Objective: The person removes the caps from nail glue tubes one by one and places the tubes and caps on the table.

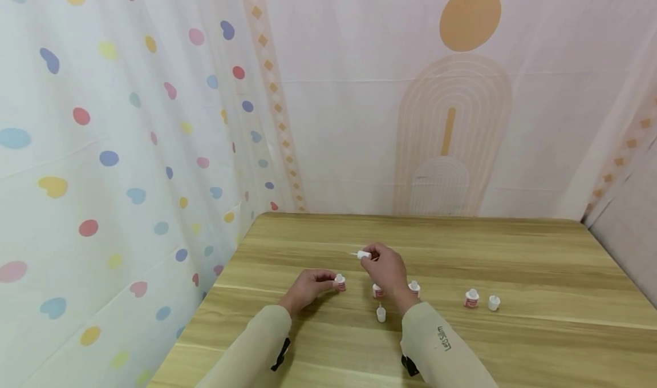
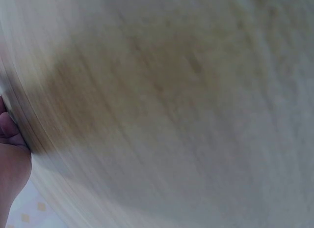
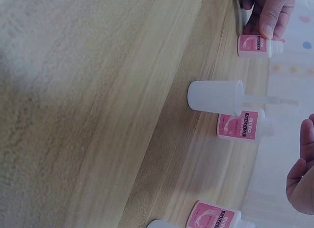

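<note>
In the head view my left hand (image 1: 309, 289) holds a small nail glue bottle (image 1: 340, 284) with a pink label, upright at the table, its neck uncapped. The right wrist view shows the thumb of that left hand (image 3: 271, 16) against the bottle's side (image 3: 252, 44). Farther back and to the right, my right hand (image 1: 387, 268) pinches a white brush cap (image 1: 364, 255), its thin brush pointing left. Only part of the right hand (image 3: 303, 176) enters its own wrist view, and the cap it holds is out of that frame.
Open glue bottles stand right of the left hand: one (image 1: 378, 291) partly behind the right hand, another (image 1: 414, 287) by the right wrist, a third (image 1: 471, 299) farther right. Two brush caps, one near (image 1: 381, 314) and one far right (image 1: 494, 303), stand on the wooden table (image 1: 318, 342).
</note>
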A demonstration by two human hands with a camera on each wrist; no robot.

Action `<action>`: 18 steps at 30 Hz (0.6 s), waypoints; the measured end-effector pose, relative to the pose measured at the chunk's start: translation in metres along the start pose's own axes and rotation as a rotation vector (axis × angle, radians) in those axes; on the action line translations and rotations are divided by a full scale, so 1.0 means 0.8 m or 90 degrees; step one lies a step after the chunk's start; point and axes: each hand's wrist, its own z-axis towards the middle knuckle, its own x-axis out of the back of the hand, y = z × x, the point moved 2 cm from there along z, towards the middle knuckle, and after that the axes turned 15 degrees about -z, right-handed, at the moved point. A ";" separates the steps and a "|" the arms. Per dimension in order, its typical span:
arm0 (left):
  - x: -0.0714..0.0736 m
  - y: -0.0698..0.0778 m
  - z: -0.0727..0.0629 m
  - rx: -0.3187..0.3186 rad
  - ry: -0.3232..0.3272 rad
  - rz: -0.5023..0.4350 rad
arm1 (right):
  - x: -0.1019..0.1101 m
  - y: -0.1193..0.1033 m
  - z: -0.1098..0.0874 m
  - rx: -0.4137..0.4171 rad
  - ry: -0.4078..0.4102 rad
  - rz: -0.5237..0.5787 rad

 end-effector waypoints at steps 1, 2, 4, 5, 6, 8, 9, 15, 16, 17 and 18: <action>0.000 0.000 0.000 -0.002 -0.001 -0.001 | 0.000 0.000 0.000 0.000 0.000 0.001; 0.000 0.000 0.001 -0.001 -0.002 -0.002 | 0.000 0.000 0.000 0.001 0.000 0.002; 0.000 0.000 0.001 0.003 0.000 -0.001 | 0.000 0.000 0.001 0.002 0.001 0.002; 0.000 0.000 0.001 0.006 0.001 -0.001 | -0.001 0.000 0.001 0.002 0.002 0.001; 0.000 -0.001 0.001 0.007 0.001 0.001 | 0.000 0.000 0.001 0.002 0.004 0.001; 0.001 -0.001 0.002 0.010 0.003 0.004 | 0.000 0.000 0.001 -0.002 0.011 0.002; 0.001 -0.001 0.002 0.013 0.005 0.006 | 0.000 0.001 0.001 -0.004 0.014 0.002; 0.001 -0.001 0.002 0.018 0.010 0.011 | 0.001 0.001 0.001 -0.008 0.021 0.006; 0.001 -0.001 0.002 0.017 0.010 0.011 | 0.000 0.002 0.001 -0.009 0.020 0.005; 0.001 -0.001 0.002 0.017 0.010 0.012 | 0.000 0.002 0.001 -0.010 0.020 0.004; 0.001 -0.002 0.002 0.016 0.009 0.012 | 0.000 0.003 0.001 -0.011 0.019 0.004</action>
